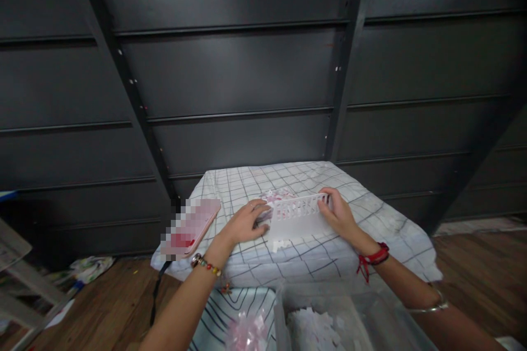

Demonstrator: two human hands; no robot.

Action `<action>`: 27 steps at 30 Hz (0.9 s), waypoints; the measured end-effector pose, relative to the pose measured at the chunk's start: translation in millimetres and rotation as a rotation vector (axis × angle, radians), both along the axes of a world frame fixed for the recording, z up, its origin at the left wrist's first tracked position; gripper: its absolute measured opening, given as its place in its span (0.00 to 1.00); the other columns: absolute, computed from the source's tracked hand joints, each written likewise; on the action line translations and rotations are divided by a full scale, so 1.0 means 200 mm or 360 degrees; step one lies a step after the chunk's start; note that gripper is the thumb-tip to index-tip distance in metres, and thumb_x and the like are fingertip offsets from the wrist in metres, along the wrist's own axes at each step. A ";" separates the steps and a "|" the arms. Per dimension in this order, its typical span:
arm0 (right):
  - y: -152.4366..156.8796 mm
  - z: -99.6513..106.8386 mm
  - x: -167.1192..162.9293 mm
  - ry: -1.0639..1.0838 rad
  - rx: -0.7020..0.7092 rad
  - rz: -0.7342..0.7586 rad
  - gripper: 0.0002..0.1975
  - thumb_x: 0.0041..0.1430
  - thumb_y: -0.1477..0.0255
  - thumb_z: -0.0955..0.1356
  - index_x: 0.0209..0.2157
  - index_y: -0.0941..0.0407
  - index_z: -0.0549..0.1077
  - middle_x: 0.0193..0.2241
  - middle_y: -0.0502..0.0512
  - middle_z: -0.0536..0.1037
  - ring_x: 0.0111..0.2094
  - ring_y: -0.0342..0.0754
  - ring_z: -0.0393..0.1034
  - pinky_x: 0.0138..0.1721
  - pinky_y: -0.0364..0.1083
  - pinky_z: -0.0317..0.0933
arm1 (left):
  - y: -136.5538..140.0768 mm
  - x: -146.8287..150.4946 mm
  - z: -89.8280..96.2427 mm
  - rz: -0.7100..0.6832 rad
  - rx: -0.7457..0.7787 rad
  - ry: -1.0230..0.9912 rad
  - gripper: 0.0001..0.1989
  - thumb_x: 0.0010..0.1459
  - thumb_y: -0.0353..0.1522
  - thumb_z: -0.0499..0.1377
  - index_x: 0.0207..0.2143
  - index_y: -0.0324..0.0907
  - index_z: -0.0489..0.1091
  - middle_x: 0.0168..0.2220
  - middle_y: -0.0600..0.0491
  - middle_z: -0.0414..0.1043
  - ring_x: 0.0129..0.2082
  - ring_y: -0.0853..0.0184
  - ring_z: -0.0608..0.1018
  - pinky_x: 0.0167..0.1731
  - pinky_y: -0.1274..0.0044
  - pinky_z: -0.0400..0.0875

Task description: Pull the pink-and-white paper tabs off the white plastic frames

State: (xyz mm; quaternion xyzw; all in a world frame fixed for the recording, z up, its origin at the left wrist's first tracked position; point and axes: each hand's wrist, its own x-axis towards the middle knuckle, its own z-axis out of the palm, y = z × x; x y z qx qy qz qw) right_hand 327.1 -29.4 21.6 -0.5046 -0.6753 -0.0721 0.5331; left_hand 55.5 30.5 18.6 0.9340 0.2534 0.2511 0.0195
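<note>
A white slotted plastic tray (297, 214) lay on the checked cloth (313, 255) of the small table, between both hands. The right hand (341, 214) held its right end, with fingers closed around the edge. The left hand (246, 223) rested flat at its left end, fingers spread and touching it. Small white pieces (281, 244) lay just beside the tray. A pink phone (193, 227) lay near the left edge. A clear bin (349, 307) with white pieces stood nearer to the person.
</note>
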 end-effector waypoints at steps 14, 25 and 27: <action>-0.08 0.03 0.12 -0.0073 -0.0033 0.0155 0.08 0.52 0.68 0.61 0.35 0.54 0.62 0.26 0.50 0.69 0.27 0.45 0.64 0.28 0.44 0.58 | -0.03 0.02 0.03 -0.0205 0.0105 0.0306 0.33 0.50 0.46 0.57 0.55 0.43 0.55 0.56 0.44 0.57 0.56 0.56 0.60 0.54 0.65 0.56; -0.07 0.08 0.13 0.0206 0.0131 -0.0239 0.10 0.50 0.66 0.62 0.35 0.55 0.63 0.26 0.50 0.69 0.26 0.45 0.62 0.28 0.45 0.57 | -0.03 0.02 0.02 -0.0172 0.0127 0.0191 0.28 0.53 0.41 0.56 0.55 0.43 0.56 0.55 0.45 0.58 0.56 0.58 0.61 0.54 0.65 0.57; -0.04 0.09 0.12 0.0322 0.0174 -0.0372 0.11 0.49 0.66 0.62 0.35 0.55 0.63 0.27 0.51 0.69 0.25 0.45 0.62 0.28 0.46 0.57 | -0.03 0.02 0.01 -0.0101 0.0119 0.0132 0.26 0.54 0.39 0.55 0.54 0.42 0.57 0.55 0.45 0.58 0.56 0.59 0.60 0.54 0.66 0.57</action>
